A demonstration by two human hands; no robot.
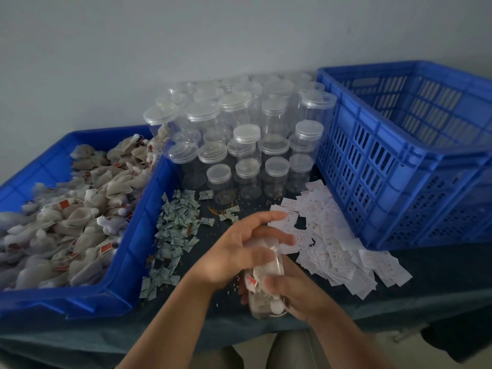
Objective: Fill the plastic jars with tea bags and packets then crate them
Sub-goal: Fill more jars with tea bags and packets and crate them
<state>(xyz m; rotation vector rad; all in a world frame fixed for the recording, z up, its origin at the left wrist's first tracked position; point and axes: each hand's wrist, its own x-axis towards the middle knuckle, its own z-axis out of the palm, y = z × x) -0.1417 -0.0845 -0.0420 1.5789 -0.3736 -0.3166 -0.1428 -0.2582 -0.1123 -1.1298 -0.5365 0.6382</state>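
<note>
A clear plastic jar [266, 302] holding tea bags with red tags is held tilted above the table's front edge. My right hand [295, 291] grips its lower half, thumb across the wall. My left hand [239, 249] sits over the jar's top, thumb and fingers wrapped round it; whether a lid is under the palm is hidden. Loose tea bags [69, 209] fill the blue tray [127, 265] at left. Green packets [177, 227] and white packets [335, 251] lie in two heaps on the table. The blue crate [399, 182] stands at right.
Several empty lidded jars [239, 134] of different heights stand clustered at the back between the tray and the crate. The table has a dark cloth [426, 283], with crumbs scattered near the packets. A pale wall is behind.
</note>
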